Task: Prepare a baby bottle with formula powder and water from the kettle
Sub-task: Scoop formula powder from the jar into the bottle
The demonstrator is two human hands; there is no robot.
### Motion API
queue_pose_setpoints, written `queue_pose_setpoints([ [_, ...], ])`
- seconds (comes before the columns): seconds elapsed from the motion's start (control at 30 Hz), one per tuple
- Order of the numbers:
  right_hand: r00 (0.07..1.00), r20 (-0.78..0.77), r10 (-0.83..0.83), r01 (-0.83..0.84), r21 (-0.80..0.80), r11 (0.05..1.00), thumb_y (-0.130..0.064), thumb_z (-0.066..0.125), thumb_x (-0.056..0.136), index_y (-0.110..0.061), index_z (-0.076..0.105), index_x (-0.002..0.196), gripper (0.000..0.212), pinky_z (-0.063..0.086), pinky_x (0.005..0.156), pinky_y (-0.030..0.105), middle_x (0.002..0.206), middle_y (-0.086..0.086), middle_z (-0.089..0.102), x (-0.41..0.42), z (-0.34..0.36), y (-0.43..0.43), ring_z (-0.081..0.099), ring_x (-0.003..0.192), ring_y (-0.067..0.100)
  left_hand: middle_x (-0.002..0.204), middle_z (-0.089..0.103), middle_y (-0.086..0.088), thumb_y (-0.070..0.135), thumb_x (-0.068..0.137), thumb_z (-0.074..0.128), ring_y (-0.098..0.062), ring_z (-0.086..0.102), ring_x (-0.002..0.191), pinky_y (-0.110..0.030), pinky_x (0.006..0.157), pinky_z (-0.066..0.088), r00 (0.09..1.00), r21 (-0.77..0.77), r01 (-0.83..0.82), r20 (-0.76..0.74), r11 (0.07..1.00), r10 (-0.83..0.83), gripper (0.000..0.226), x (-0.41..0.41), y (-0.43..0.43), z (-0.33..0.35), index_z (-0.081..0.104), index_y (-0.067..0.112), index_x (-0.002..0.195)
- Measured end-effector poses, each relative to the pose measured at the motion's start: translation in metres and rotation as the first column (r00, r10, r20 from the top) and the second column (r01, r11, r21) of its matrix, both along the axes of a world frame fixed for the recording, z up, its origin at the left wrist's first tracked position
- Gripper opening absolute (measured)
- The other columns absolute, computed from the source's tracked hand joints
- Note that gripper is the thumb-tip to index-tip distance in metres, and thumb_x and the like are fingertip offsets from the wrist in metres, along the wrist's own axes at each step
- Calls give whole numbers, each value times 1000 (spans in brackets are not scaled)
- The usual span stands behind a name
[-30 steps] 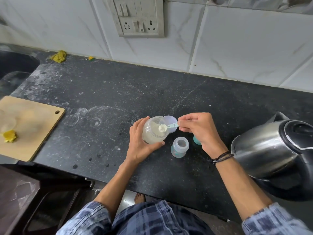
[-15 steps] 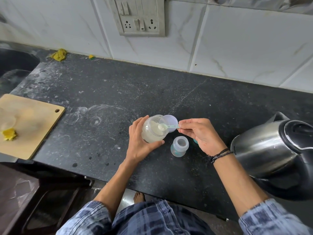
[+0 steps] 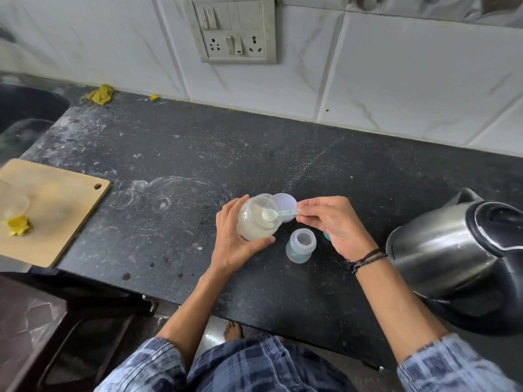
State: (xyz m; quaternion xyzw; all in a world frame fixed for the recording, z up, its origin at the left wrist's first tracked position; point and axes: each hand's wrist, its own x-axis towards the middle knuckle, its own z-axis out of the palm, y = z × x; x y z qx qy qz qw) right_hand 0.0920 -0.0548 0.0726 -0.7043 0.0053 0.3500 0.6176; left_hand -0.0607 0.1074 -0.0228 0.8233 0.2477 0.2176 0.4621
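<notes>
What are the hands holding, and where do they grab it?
The left hand grips the powder jar round its side. The fingers of the right hand pinch the little scoop by the end of its handle.

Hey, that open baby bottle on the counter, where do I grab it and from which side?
Probably round its lower body, below the neck: the baby bottle stands upright with its mouth open, so stay off the rim. Come from the near side; the left hand holding the formula jar crowds its left, the right hand with the scoop its far right.
</notes>
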Motion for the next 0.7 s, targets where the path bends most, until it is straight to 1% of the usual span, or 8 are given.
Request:
queue_pose_setpoints([
  [0.1,999,50,-7,8,-10,1000,9,76,87,5,78,92,6,61,68,19,89,18,80,-2,3,1,78,72,17,144,40,15,52,61,91,3,27,135,-19,108,28,1000,-3,4,-9,1000,-4,103,0,-1,0,44,29,150],
  [0.2,983,181,10,-5,-27,1000,4,78,87,-8,80,85,12,61,69,19,81,6,80,-2,5,4,79,79,18,145,40,16,54,60,90,4,27,136,-22,110,29,1000,-14,1,-8,1000,-1,103,-1,0,1,44,30,149],
  [0.3,921,383,77,-39,-106,994,-3,79,87,-18,80,86,15,62,71,22,76,-1,79,-1,5,5,79,78,16,144,40,17,56,60,89,7,27,134,-27,111,31,1000,-12,-2,-15,1000,2,103,-1,-1,0,44,31,148],
  [0.4,851,513,114,-76,-94,993,-6,80,87,-22,79,88,16,63,72,23,76,-4,79,-1,2,1,77,73,14,143,41,19,56,59,90,6,27,135,-28,110,32,1000,-31,-6,-23,1000,6,103,1,-2,0,44,33,148],
  [0.47,815,553,171,-118,-131,984,-5,80,88,-26,78,86,21,63,73,23,77,-9,78,-1,1,1,76,73,11,142,41,20,57,58,89,5,28,134,-26,108,32,999,-47,-18,-27,999,17,103,1,-1,1,45,33,148],
  [0.53,804,557,208,-134,-172,976,-4,80,88,-27,77,85,23,63,72,22,77,-12,78,-2,-1,1,76,73,8,142,41,19,58,58,89,1,29,135,-27,109,33,999,-53,-22,-34,998,20,103,1,0,0,45,34,148],
  [0.63,801,561,210,-141,-164,976,-4,79,88,-23,79,87,20,61,71,20,76,-9,78,-1,-4,1,76,72,9,143,42,18,58,59,89,-6,32,135,-32,112,35,999,-55,-24,-27,998,23,101,1,0,1,46,34,147],
  [0.7,816,540,208,-141,-163,977,-3,80,88,-22,80,88,18,63,74,25,77,-7,78,0,-4,2,76,74,12,142,43,18,59,58,88,-7,33,134,-34,112,35,999,-56,-30,-29,998,28,100,2,0,2,47,34,146],
])
